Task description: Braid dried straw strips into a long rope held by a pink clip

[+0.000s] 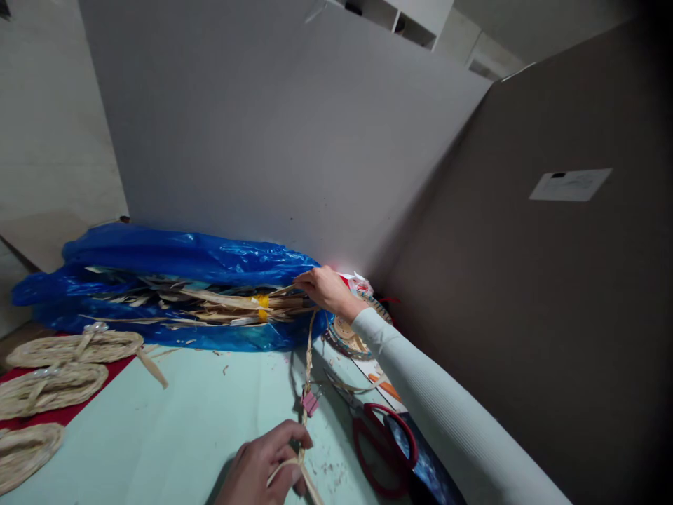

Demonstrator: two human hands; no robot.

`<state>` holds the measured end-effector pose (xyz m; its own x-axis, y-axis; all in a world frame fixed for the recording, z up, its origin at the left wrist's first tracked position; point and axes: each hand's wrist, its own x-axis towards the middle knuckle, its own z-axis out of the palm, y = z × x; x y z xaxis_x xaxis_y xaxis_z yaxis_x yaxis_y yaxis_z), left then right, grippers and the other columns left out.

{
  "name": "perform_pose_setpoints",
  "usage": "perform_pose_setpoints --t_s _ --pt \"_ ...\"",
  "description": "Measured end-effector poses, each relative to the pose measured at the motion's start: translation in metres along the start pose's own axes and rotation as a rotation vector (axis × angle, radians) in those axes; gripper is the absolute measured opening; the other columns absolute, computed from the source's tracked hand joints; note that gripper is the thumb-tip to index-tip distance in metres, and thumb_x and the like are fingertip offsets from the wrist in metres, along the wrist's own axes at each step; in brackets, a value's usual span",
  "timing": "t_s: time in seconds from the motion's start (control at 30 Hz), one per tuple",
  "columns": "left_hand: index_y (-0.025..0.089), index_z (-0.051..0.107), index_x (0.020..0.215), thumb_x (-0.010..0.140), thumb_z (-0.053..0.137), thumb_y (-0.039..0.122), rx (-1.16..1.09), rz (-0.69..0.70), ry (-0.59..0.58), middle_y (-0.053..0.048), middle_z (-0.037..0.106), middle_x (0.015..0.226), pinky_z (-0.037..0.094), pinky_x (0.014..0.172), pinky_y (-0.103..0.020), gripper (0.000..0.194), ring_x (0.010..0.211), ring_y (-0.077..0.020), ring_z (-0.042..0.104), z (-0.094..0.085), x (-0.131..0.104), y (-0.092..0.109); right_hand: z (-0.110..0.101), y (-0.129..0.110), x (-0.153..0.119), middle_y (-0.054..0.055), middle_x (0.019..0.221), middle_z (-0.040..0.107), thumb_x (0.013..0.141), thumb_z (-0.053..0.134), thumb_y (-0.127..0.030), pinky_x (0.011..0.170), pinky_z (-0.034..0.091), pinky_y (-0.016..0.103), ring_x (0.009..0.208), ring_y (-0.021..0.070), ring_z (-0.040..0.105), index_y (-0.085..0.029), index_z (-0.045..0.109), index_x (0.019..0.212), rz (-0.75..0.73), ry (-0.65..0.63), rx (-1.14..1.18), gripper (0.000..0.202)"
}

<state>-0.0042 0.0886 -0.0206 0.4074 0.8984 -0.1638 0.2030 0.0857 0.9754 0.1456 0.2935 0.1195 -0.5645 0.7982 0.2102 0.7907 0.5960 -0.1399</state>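
A thin braided straw cord (309, 351) runs down the table with a pink binder clip (310, 402) on it. At its lower end my left hand (268, 463) pinches the cord, and loose strands come out by the fingers. My right hand (327, 287) reaches to the right end of a bundle of dry straw strips (226, 305), its fingers closed on a strip there. A yellow band (263, 307) goes round the bundle, which lies in an open blue plastic bag (184, 252).
Red-handled scissors (386, 449) lie beside the cord, below a round woven piece (350, 337) and an orange tool (385, 386). Woven straw sandals (78, 348) rest on red cloth at the left. Grey panels (289, 140) stand behind and to the right.
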Motion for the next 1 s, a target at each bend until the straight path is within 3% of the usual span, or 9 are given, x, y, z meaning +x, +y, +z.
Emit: perform_pose_setpoints --t_s 0.27,0.4,0.5,0.63,0.73,0.87,1.0 --pt "0.022 0.064 0.099 0.079 0.053 0.024 0.032 0.016 0.017 0.002 0.073 0.071 0.051 0.078 -0.026 0.023 0.076 -0.02 0.072 0.001 -0.002 0.005 -0.005 0.015 -0.011 0.002 0.089 0.071 0.098 0.068 -0.033 0.076 0.057 0.034 0.08 0.0173 0.069 -0.014 0.069 0.096 0.179 0.401 0.379 0.02" --pt "0.022 0.065 0.1 0.078 0.052 0.024 0.042 0.022 0.02 0.002 0.074 0.072 0.051 0.079 -0.027 0.025 0.077 -0.0205 0.072 0.0 -0.001 0.003 -0.023 0.028 -0.014 0.001 0.075 0.068 0.087 0.067 -0.033 0.07 0.05 0.03 0.074 0.0178 0.065 -0.016 0.068 0.087 0.247 0.619 0.539 0.017" --pt "0.022 0.065 0.1 0.078 0.052 0.026 0.051 0.026 0.028 0.002 0.074 0.071 0.052 0.079 -0.028 0.026 0.076 -0.0215 0.072 0.0 0.0 0.001 -0.039 0.03 -0.025 0.0 0.069 0.066 0.083 0.062 -0.038 0.062 0.047 0.026 0.064 0.0155 0.061 -0.018 0.064 0.086 0.247 0.666 0.676 0.021" --pt "0.023 0.065 0.1 0.078 0.051 0.026 0.072 0.034 0.031 0.002 0.076 0.071 0.05 0.078 -0.028 0.026 0.075 -0.0211 0.072 0.0 0.0 0.003 -0.054 0.022 -0.047 -0.003 0.062 0.061 0.08 0.065 -0.04 0.054 0.044 0.024 0.052 0.0116 0.055 -0.019 0.059 0.086 0.244 0.638 0.79 0.023" --pt "0.023 0.065 0.099 0.077 0.051 0.025 0.102 0.036 0.04 0.002 0.076 0.07 0.049 0.078 -0.027 0.027 0.076 -0.0203 0.071 0.0 0.0 0.005 -0.053 0.012 -0.055 -0.001 0.064 0.064 0.083 0.065 -0.034 0.058 0.049 0.024 0.056 0.0124 0.06 -0.018 0.059 0.087 0.253 0.556 0.808 0.018" --pt "0.022 0.064 0.1 0.079 0.051 0.027 0.073 0.06 0.034 0.001 0.073 0.069 0.051 0.078 -0.028 0.026 0.074 -0.0204 0.071 0.001 -0.001 0.006 -0.029 -0.007 -0.044 0.004 0.082 0.072 0.098 0.058 -0.024 0.07 0.058 0.028 0.073 0.0148 0.071 -0.014 0.064 0.094 0.26 0.324 0.757 0.012" --pt "0.021 0.064 0.101 0.078 0.053 0.026 0.032 0.046 0.01 0.001 0.071 0.069 0.052 0.076 -0.027 0.026 0.073 -0.0201 0.07 0.001 0.0 0.004 0.009 -0.035 -0.012 0.006 0.106 0.071 0.101 0.065 -0.032 0.076 0.062 0.035 0.087 0.0176 0.071 -0.014 0.067 0.113 0.247 0.122 0.571 0.022"
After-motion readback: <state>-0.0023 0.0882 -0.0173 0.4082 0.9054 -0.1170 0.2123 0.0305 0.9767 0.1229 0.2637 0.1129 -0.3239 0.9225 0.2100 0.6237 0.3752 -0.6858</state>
